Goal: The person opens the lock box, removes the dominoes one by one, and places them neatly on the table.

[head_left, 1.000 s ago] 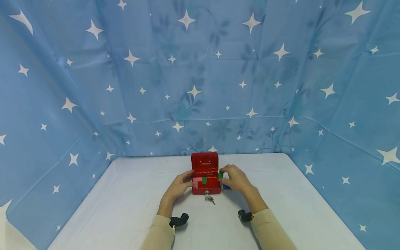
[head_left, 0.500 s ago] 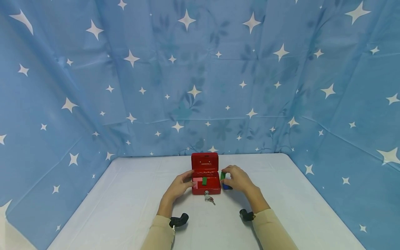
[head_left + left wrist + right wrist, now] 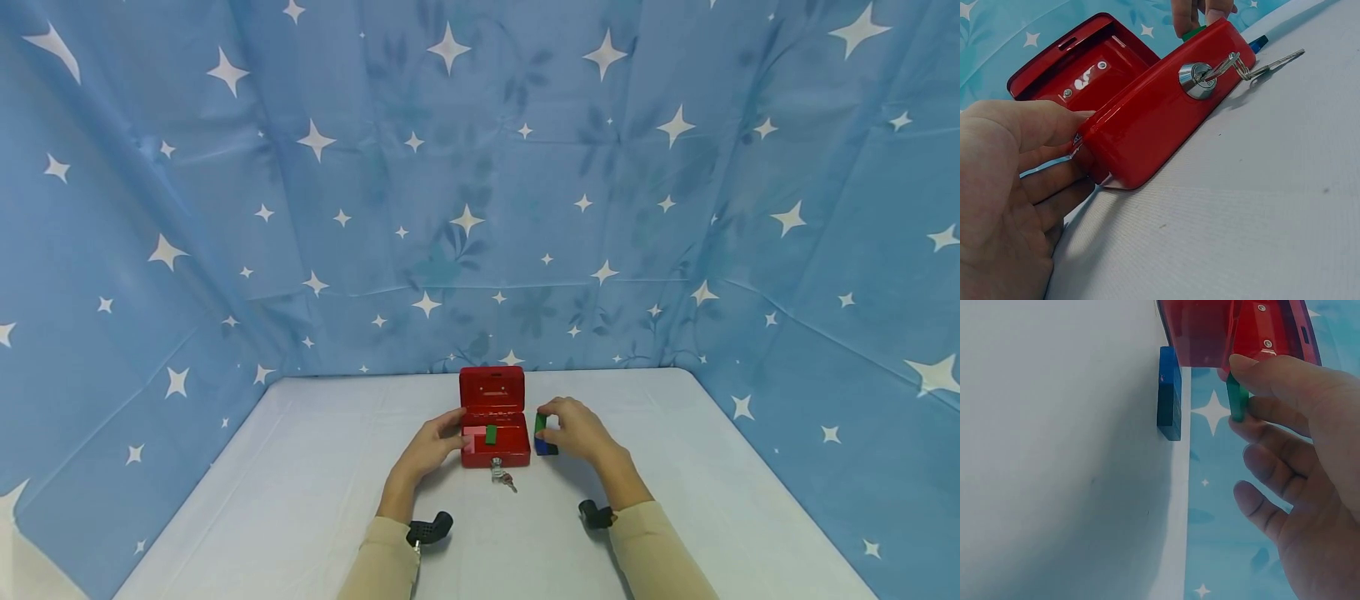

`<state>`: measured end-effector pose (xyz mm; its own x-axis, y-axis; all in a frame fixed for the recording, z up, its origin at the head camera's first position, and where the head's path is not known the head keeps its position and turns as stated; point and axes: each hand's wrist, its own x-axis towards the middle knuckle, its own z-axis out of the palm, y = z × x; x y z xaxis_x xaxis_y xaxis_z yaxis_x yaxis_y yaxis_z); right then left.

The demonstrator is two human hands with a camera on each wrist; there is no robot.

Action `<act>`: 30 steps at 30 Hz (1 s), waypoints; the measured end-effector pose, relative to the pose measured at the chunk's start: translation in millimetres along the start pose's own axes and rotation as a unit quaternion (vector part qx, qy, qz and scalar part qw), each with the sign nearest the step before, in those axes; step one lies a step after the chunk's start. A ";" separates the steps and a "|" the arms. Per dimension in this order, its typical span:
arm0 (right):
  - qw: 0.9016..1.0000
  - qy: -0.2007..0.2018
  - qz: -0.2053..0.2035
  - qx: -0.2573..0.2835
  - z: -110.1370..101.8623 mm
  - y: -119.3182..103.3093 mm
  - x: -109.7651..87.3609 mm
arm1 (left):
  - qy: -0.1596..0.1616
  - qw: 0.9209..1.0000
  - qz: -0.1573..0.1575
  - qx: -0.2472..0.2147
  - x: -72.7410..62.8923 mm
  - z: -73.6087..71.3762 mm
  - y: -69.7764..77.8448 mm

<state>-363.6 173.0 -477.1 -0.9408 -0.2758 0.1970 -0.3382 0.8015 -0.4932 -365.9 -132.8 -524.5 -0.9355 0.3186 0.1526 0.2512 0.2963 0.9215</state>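
Viewing remotely, I see the right grip (image 3: 576, 428) narrowed to a pinch on a green block (image 3: 1238, 399) near the blue block (image 3: 1169, 394); the left grip (image 3: 428, 447), slightly parted, holds the red box (image 3: 1147, 134) by its left wall, near the middle of the surface's (image 3: 322, 467) far edge.

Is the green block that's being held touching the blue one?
Apart. The right wrist view shows starry curtain between the held green block and the blue block.
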 end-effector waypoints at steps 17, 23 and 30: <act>1.000 -0.021 0.006 -0.003 -3.7 5.3 -2.1 | 0.005 1.000 -0.004 0.010 -2.2 0.7 4.0; 0.999 -0.033 0.025 -0.008 -5.5 5.4 -2.3 | 0.009 1.000 -0.002 0.021 -2.0 0.5 4.2; 0.999 -0.037 0.034 -0.003 -6.2 7.0 -4.1 | 0.012 1.000 -0.003 0.023 -1.5 1.1 3.2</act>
<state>-362.0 183.1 -476.1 -0.9608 -0.2587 0.0999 -0.2734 0.8231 -0.4978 -363.3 -131.3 -522.1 -0.9426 0.2955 0.1555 0.2559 0.3402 0.9048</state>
